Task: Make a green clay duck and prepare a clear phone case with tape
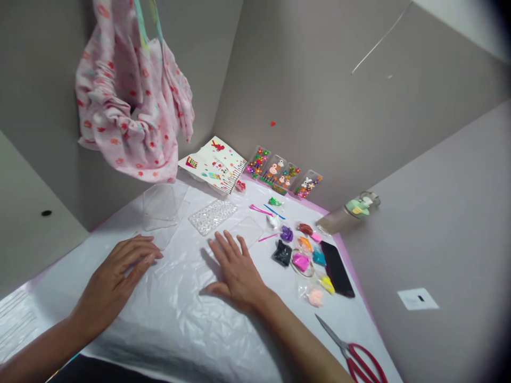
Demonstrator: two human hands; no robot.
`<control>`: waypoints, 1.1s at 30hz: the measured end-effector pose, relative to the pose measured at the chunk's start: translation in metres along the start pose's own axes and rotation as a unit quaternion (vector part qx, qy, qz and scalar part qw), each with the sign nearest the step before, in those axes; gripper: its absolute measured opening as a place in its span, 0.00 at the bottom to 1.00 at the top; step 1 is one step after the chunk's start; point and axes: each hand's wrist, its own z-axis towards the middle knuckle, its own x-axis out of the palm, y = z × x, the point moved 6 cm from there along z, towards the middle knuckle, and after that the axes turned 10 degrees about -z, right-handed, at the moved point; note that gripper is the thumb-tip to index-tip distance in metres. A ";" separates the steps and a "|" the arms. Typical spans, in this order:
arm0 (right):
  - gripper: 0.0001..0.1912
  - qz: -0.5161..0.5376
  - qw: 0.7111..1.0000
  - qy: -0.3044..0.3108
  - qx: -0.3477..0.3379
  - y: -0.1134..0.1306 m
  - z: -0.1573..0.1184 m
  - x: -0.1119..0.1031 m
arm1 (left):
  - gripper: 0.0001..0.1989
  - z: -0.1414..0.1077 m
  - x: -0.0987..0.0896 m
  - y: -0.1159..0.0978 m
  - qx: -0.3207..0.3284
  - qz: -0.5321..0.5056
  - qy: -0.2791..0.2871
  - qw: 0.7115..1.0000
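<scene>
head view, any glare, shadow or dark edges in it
Head view: glare streaks across the wrinkled white plastic sheet; head view: a soft shadow lies beside the right hand; head view: corners on the picture's right fade to black

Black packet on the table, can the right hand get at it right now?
Likely yes: the right hand looks empty, and the black packet lies close by, with nothing visible over it or between them.
</scene>
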 end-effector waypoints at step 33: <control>0.48 0.043 0.997 -0.024 -0.062 0.016 0.000 0.001 | 0.12 0.000 0.000 -0.002 -0.005 0.013 0.004 1.000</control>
